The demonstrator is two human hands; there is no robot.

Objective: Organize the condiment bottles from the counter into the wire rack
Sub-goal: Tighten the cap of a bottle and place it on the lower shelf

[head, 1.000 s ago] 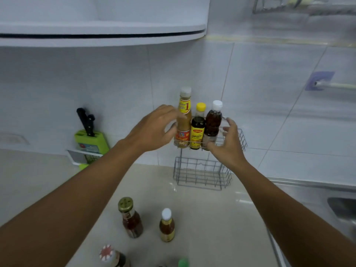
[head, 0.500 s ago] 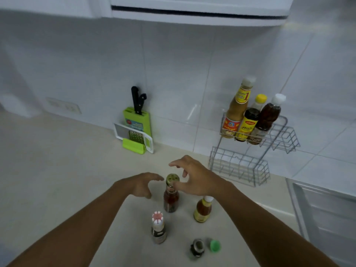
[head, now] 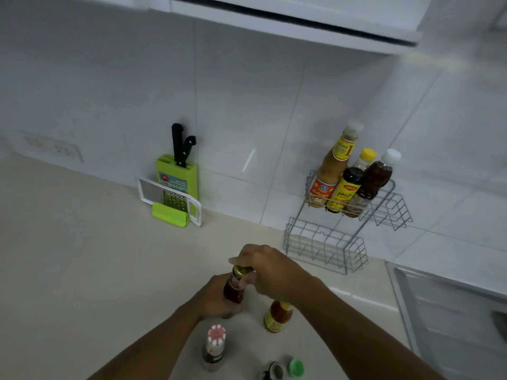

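Observation:
A two-tier wire rack (head: pixel 329 250) stands against the tiled wall. Its upper tier holds three bottles: a tall tan sauce bottle (head: pixel 330 171), a yellow-capped dark bottle (head: pixel 349 185) and a white-capped brown bottle (head: pixel 375 179). On the counter, my left hand (head: pixel 212 298) wraps the body of a red-brown bottle with a gold-green cap (head: pixel 234 290). My right hand (head: pixel 270 271) pinches its cap from above. Beside them stand an orange-red bottle (head: pixel 277 315) and a bottle with a red-and-white cap (head: pixel 215 345). Two more caps, dark (head: pixel 274 370) and green (head: pixel 296 367), show at the bottom edge.
A green knife block with two black-handled knives (head: pixel 175 171) and a grater (head: pixel 170 200) lean on the wall to the left. A wall socket (head: pixel 52 146) sits far left. A steel sink edge (head: pixel 450 311) lies at the right. White cabinets hang overhead.
Both hands left the rack and came down to the counter. They closed on the gold-capped bottle, left around its body, right on its cap. The view shifted left and down.

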